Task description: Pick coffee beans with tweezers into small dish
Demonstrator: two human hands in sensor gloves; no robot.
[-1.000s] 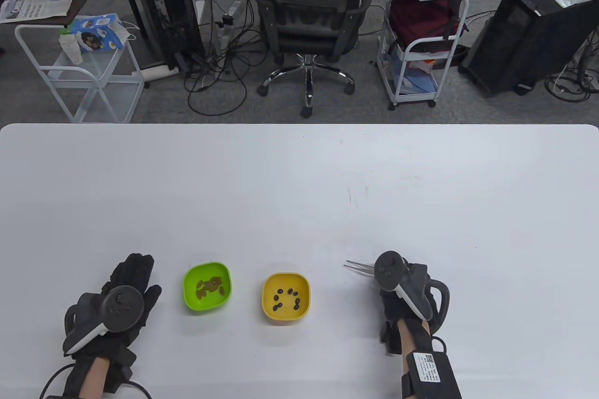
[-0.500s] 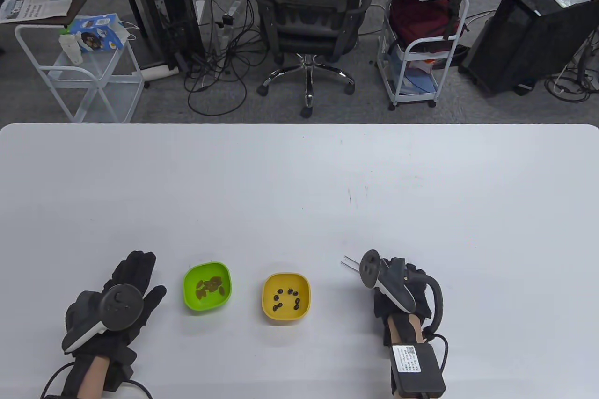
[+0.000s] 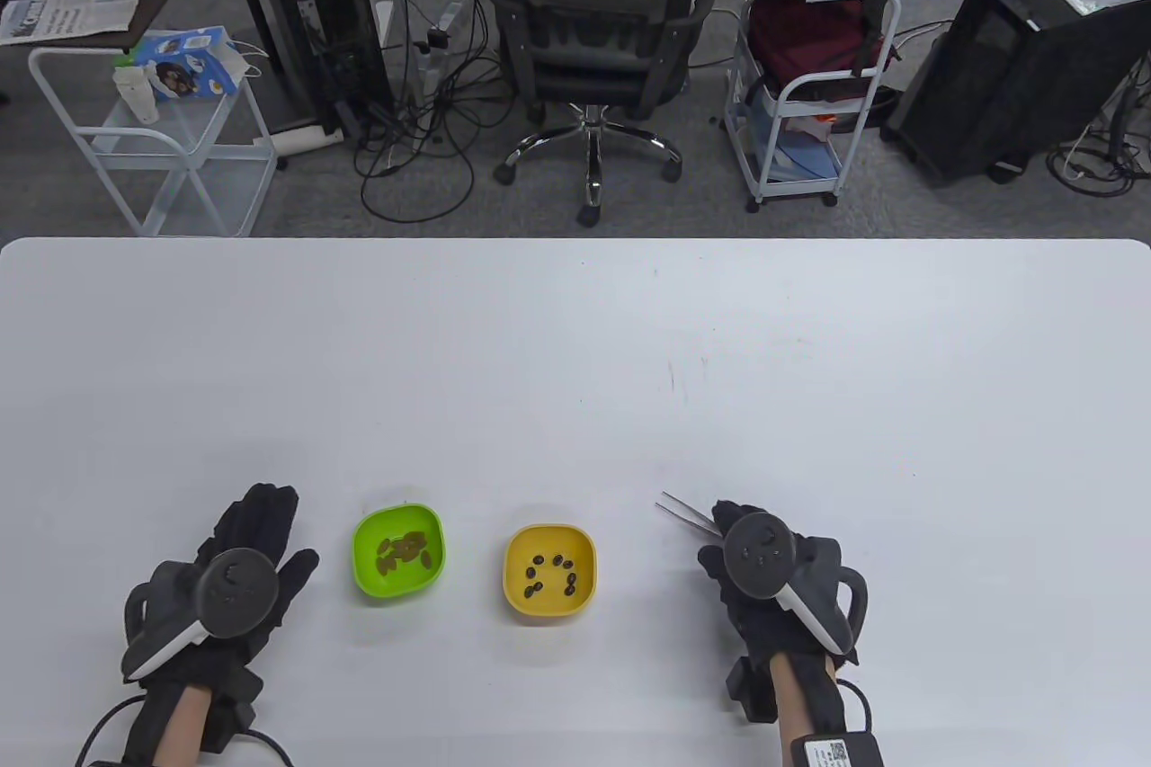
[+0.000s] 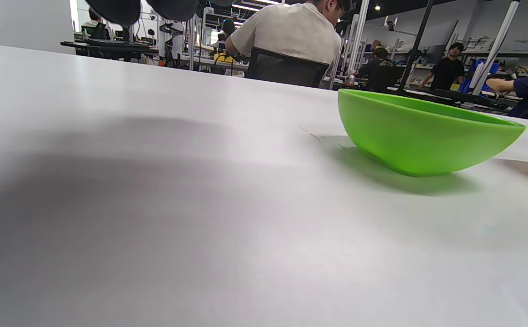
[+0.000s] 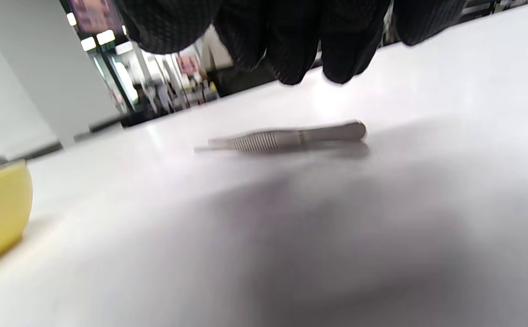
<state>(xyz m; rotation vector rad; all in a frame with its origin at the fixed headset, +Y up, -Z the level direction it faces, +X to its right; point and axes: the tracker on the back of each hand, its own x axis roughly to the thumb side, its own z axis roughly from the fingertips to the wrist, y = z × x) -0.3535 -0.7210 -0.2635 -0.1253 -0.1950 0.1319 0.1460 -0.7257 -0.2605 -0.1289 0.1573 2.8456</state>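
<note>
My count: 2 small dishes on the table [image 3: 575, 335], 1 green dish [image 3: 398, 552] and 1 yellow dish [image 3: 549, 570]. Dark coffee beans [image 3: 553, 575] in the yellow one: approx. 8, tho a couple sit close together so can't be sure. Brownish bits [image 3: 403, 549] in the green one are clumped, so no exact no.; can't tell what they are either. 1 pair of tweezers [image 5: 286, 137], w/ 2 prongs showing in the table view. 2 hands of mine, my left hand [image 3: 236, 571] and my right hand [image 3: 764, 587], 1 tracker [image 3: 760, 553] strapped on each, so 2 trackers.
</note>
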